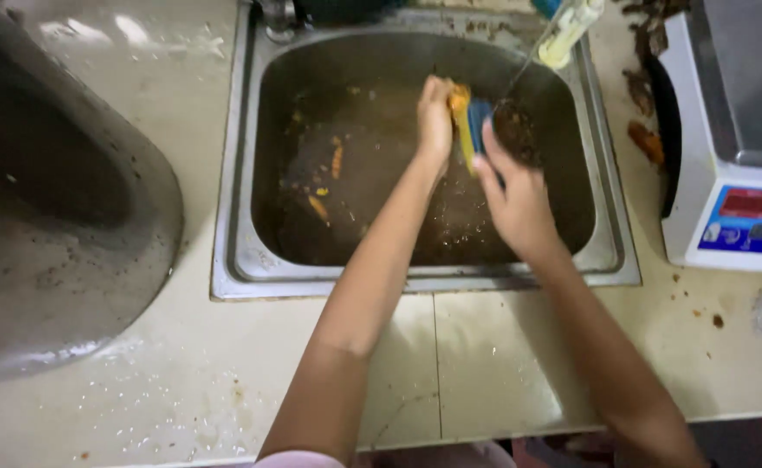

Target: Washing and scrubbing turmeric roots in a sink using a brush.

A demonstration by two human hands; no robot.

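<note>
Sponge (470, 126), yellow and blue, stands upright over the sink (242, 260), its long axis near vertical, clamped between both sets of fingers: left hand (435, 117) just to its left, right hand (511, 195) below and right, equally near.

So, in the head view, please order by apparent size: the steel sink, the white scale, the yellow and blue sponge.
1. Rectangular steel sink, the largest.
2. White digital kitchen scale, partly cut by the frame edge, so its full size is unsure.
3. Yellow and blue sponge, the smallest, held between both hands.
</note>
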